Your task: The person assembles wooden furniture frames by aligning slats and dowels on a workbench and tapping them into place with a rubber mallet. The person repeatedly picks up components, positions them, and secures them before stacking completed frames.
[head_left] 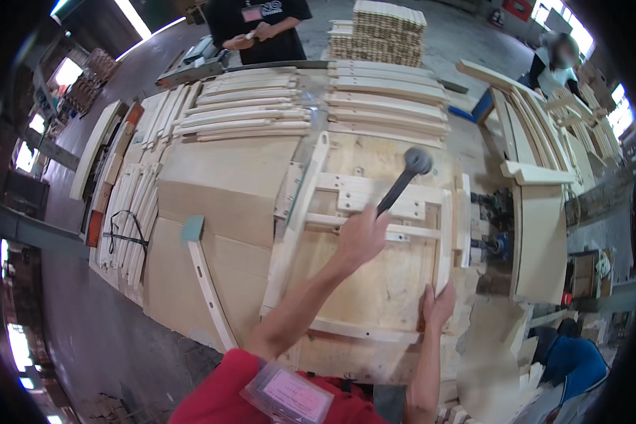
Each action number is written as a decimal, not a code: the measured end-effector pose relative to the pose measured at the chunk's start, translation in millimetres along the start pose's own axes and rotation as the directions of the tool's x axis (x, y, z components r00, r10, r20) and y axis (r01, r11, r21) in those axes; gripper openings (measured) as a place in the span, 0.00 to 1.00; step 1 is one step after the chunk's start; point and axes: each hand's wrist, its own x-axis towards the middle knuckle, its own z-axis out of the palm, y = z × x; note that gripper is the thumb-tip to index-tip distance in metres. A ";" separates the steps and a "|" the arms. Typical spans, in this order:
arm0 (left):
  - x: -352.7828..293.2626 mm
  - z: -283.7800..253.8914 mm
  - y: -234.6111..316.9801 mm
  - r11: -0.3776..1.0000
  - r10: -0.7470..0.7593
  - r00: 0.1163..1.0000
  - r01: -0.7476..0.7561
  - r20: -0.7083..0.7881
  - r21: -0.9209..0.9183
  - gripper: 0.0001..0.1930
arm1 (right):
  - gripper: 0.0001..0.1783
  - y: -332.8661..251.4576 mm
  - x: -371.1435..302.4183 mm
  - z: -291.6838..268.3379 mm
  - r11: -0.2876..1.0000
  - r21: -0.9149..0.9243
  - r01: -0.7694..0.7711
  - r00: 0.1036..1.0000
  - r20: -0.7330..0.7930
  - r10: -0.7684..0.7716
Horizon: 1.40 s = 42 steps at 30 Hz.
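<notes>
My left hand (361,239) is closed round the dark handle of a mallet (401,187). Its round head is raised over the upper right part of a pale wooden frame (442,247). The frame lies on the bench, with long side rails, a wide drilled board and a narrow crossbar between them. Near the lower end of its right side rail, my right hand (439,307) grips the wood. The fingertips there are partly hidden. The left side rail (296,230) slants, its top leaning to the right. A drilled clamp block (287,191) sits beside it.
Bundled slats (251,106) and wider boards (385,99) line the bench's far side. A slotted rail (210,293) lies on cardboard (215,169) at left. Clamp cylinders (493,246) stand right of the frame. One person (258,32) stands across the bench, another (555,63) far right.
</notes>
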 end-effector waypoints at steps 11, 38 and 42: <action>-223.0 -164.0 -256.7 0.761 -0.431 0.620 0.640 -0.656 0.105 0.15 | 0.41 -44.8 1.8 40.8 0.994 -0.105 -0.009 1.000 -0.009 0.008; -172.2 -97.6 -169.6 0.936 -0.292 0.937 0.321 -0.191 0.145 0.24 | 0.25 -14.3 19.1 -22.5 0.948 0.276 -0.160 0.984 0.118 0.132; -176.8 -126.6 -205.0 0.941 0.071 0.936 0.052 -0.346 0.335 0.20 | 0.29 -14.6 8.0 -18.9 0.987 0.051 -0.152 0.969 0.207 0.138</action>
